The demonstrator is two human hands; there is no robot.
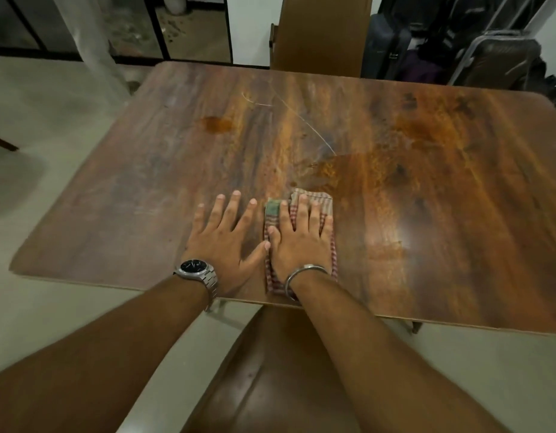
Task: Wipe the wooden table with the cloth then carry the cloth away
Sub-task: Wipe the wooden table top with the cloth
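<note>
Cloth [325,203] lies under the right hand's [298,245] flat fingers [301,210]; left hand [222,242] apparently flat beside it.

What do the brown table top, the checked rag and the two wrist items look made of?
Brown table top: wood or wood-look laminate, glossy; streaked grain, a light glare.
Checked rag: woven fabric, matte; folds under the right hand.
Watch on the left hand's wrist: silvery metal links.
Bangle: plain silvery metal.
</note>
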